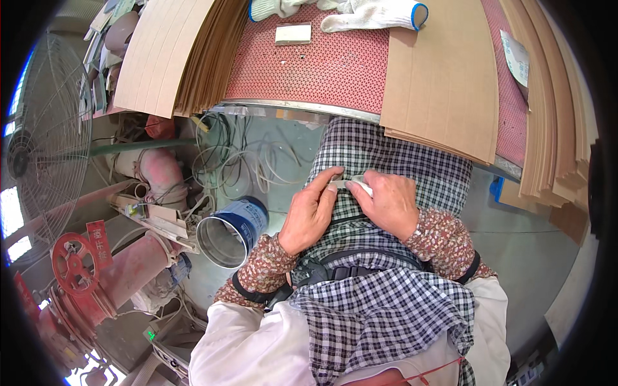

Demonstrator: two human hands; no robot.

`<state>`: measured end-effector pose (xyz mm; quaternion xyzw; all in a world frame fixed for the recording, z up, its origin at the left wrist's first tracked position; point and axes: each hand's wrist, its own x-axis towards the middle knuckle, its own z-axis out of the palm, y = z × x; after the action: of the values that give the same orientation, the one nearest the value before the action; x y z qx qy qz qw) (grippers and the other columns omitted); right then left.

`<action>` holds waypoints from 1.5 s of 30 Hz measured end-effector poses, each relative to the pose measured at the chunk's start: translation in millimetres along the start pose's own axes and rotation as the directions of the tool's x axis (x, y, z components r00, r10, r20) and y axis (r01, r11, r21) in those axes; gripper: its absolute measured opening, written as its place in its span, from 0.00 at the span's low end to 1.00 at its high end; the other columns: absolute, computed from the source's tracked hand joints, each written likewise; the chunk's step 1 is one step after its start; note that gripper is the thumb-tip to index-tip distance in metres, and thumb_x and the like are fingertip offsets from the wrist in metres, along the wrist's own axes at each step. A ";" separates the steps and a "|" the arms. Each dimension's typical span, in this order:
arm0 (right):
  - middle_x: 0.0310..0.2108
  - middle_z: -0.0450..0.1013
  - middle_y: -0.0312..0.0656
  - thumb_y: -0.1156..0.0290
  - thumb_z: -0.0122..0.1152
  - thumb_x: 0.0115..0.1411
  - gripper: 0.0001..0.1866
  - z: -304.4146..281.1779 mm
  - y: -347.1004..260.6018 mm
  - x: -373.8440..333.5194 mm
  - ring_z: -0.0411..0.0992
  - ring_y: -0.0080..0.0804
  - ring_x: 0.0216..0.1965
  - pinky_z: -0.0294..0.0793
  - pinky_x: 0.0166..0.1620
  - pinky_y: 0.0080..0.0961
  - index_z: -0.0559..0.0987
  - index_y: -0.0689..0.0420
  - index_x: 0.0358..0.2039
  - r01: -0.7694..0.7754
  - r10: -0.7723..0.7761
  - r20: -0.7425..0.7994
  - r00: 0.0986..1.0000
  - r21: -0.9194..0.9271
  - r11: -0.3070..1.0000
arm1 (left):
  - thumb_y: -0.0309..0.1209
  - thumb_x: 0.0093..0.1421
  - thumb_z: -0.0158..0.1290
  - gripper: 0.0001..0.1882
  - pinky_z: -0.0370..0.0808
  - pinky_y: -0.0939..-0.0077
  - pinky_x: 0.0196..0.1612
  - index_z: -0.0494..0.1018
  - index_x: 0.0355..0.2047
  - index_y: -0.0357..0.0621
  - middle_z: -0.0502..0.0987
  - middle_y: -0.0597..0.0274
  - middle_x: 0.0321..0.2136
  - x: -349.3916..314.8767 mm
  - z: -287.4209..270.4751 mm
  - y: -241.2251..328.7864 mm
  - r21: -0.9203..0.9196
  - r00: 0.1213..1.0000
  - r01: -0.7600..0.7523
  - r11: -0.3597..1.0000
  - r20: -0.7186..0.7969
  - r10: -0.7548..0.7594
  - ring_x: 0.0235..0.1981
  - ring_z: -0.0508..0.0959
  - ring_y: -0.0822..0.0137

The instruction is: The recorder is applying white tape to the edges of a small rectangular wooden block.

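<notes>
Pale strip pinched between both grips

Your left grip (307, 216) and right grip (393, 201) come close together over the checked apron (386, 149) on your lap, fingertips closed on a small whitish strip (341, 184) that bridges the gap between your thumbs. Part of it is hidden by your fingers, so its full shape cannot be told. The step in hand looks like fine fingertip handling of that strip, perhaps straightening or parting it. The next move seems to call for steady pinches on both sides and an even, light pull, with no slack to let it fold. Ahead of your grips, the red table (302, 74) carries a small pale block (293, 34) and white gloves (373, 18); ahead and to their right lie cardboard sheets (444, 83).
</notes>
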<state>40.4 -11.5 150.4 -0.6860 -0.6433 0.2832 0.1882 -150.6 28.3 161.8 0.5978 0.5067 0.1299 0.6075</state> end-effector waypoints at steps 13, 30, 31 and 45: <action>0.16 0.74 0.52 0.53 0.62 0.63 0.22 2.0 -4.2 0.8 0.76 0.51 0.18 0.72 0.22 0.46 0.78 0.60 0.22 -0.042 0.041 0.032 0.999 0.031 0.999 | 0.29 0.70 0.52 0.12 0.77 0.73 0.37 0.77 0.49 0.37 0.83 0.50 0.31 5.1 13.4 -9.6 0.058 0.964 -0.076 0.995 -0.252 0.089 0.31 0.82 0.69; 0.21 0.77 0.49 0.58 0.59 0.66 0.16 -14.9 -15.3 -5.1 0.76 0.50 0.20 0.71 0.23 0.45 0.77 0.60 0.36 -0.043 0.058 -0.070 0.996 0.197 0.979 | 0.27 0.70 0.53 0.09 0.74 0.82 0.31 0.80 0.45 0.36 0.81 0.61 0.27 -0.7 13.3 -4.2 0.058 0.866 -0.258 0.965 -0.429 0.257 0.28 0.76 0.79; 0.22 0.78 0.49 0.58 0.58 0.66 0.15 -17.2 -16.1 -4.9 0.76 0.49 0.20 0.71 0.23 0.45 0.77 0.59 0.37 -0.053 0.068 -0.067 0.995 0.207 0.977 | 0.27 0.70 0.53 0.09 0.73 0.82 0.31 0.80 0.44 0.36 0.81 0.61 0.27 -0.9 11.6 -3.8 0.095 0.862 -0.256 0.962 -0.429 0.272 0.27 0.75 0.79; 0.32 0.81 0.42 0.63 0.59 0.66 0.10 -16.4 -11.8 0.6 0.79 0.44 0.25 0.74 0.25 0.37 0.82 0.54 0.42 0.051 -0.001 -0.192 0.981 0.255 0.966 | 0.26 0.71 0.51 0.10 0.73 0.83 0.34 0.78 0.46 0.33 0.81 0.65 0.31 -0.9 6.0 7.1 -0.064 0.873 -0.309 0.949 -0.415 0.256 0.30 0.74 0.79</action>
<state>41.6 -7.9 170.3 -0.6710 -0.5889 0.2953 0.3402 -143.3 25.9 166.9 0.5858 0.5181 0.3693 0.5020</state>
